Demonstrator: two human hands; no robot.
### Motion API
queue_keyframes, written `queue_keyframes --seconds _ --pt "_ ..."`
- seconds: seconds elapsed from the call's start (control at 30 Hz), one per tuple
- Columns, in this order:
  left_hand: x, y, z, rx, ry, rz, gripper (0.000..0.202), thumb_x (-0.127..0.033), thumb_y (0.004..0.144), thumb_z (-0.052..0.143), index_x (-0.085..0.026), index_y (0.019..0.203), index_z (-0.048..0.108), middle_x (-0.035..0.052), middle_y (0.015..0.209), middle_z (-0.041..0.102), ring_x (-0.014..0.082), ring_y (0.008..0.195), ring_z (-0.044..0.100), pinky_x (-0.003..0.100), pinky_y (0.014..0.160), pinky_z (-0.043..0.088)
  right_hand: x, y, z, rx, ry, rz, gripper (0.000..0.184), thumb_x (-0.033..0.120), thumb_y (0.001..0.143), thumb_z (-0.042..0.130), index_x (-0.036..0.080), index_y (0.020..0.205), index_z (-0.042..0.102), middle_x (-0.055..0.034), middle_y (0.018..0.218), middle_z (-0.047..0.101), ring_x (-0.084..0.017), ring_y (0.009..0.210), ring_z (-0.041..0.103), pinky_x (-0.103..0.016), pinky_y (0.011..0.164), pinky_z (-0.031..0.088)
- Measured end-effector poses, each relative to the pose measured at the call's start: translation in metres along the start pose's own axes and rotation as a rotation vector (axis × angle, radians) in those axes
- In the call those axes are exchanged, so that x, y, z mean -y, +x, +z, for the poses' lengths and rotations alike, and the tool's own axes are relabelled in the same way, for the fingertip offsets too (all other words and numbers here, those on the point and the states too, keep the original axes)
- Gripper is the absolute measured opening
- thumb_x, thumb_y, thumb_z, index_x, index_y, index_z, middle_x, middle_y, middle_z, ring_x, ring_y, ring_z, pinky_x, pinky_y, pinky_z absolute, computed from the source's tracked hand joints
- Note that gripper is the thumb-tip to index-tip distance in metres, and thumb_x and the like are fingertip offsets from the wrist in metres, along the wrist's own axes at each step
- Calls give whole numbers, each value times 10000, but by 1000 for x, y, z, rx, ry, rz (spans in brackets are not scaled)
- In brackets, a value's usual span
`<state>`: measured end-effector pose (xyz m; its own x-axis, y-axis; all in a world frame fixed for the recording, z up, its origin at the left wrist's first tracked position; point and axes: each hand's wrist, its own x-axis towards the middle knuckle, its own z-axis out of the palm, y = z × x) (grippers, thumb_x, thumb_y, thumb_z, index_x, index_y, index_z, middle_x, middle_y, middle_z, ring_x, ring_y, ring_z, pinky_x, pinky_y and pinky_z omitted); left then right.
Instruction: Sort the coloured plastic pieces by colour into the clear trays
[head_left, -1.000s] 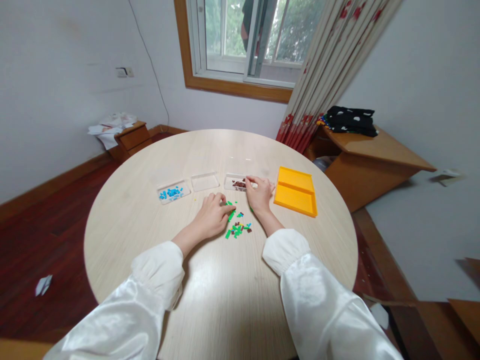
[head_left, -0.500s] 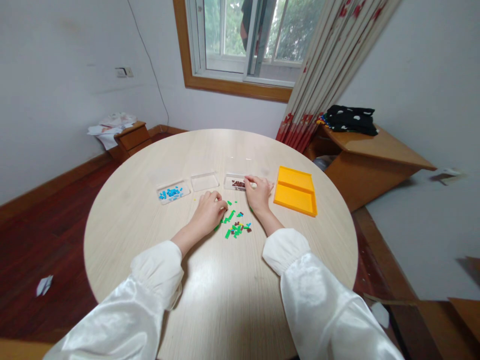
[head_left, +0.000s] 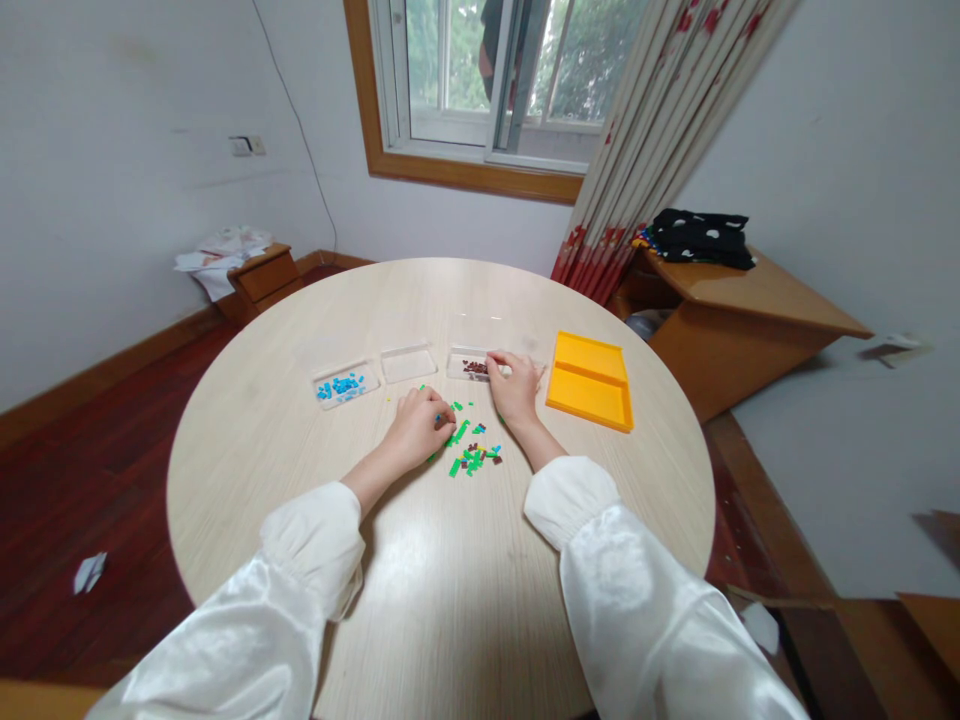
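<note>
My left hand (head_left: 417,425) is curled at the left edge of a loose pile of small toy bricks (head_left: 474,459), mostly green, with brown, blue and yellow ones among them. A small blue brick (head_left: 438,417) shows between its bent fingers. At the right end of a clear box holding brown bricks (head_left: 474,367), my right hand (head_left: 514,388) has thumb and fingers pinched together. Whatever those fingertips hold is hidden. To the left stand a clear box without bricks (head_left: 409,362) and a clear box with blue bricks (head_left: 341,386).
A yellow two-part tray (head_left: 589,394) lies right of my right hand on the round table (head_left: 442,600). Beyond the table are a wooden cabinet (head_left: 757,310) with dark cloth on top and a curtain (head_left: 645,130). A person (head_left: 491,50) is partly visible outside the window.
My left hand has drawn slightly down and its fingers have curled; a blue brick now shows in them. My right hand stays at the box of brown bricks.
</note>
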<state>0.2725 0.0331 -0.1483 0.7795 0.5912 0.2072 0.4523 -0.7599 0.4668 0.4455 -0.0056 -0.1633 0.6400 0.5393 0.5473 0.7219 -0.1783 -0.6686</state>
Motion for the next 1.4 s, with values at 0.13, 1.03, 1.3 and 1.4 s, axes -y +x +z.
queue_keyframes --seconds 0.13,1.03,1.3,1.4 --pt "0 1 2 -9 -41 -48 90 -151 729 579 -169 715 667 57 844 600 227 877 512 398 843 372 2 -1 -1 6 16 -26 173 272 834 535 211 847 697 -39 857 709 -204 872 571 -378 885 289" --pt "10 3 -7 -433 -97 145 79 -139 803 546 -157 795 623 71 925 635 205 896 524 368 837 428 25 -14 -1 584 392 -319 139 251 797 592 198 736 705 -17 741 688 -158 782 596 -320 798 418" --pt "11 1 -7 -392 -109 117 154 -180 832 531 -188 913 662 64 982 591 198 941 498 377 873 420 29 -15 -3 578 386 -228 123 233 763 587 192 713 691 -9 743 676 -149 764 593 -291 750 441" --pt "8 0 -8 -408 -122 113 275 -203 835 527 -190 1091 625 81 1039 548 198 962 472 369 875 414 25 -13 -3 458 252 -237 109 234 755 593 201 697 679 -14 767 675 -167 816 584 -349 846 389"
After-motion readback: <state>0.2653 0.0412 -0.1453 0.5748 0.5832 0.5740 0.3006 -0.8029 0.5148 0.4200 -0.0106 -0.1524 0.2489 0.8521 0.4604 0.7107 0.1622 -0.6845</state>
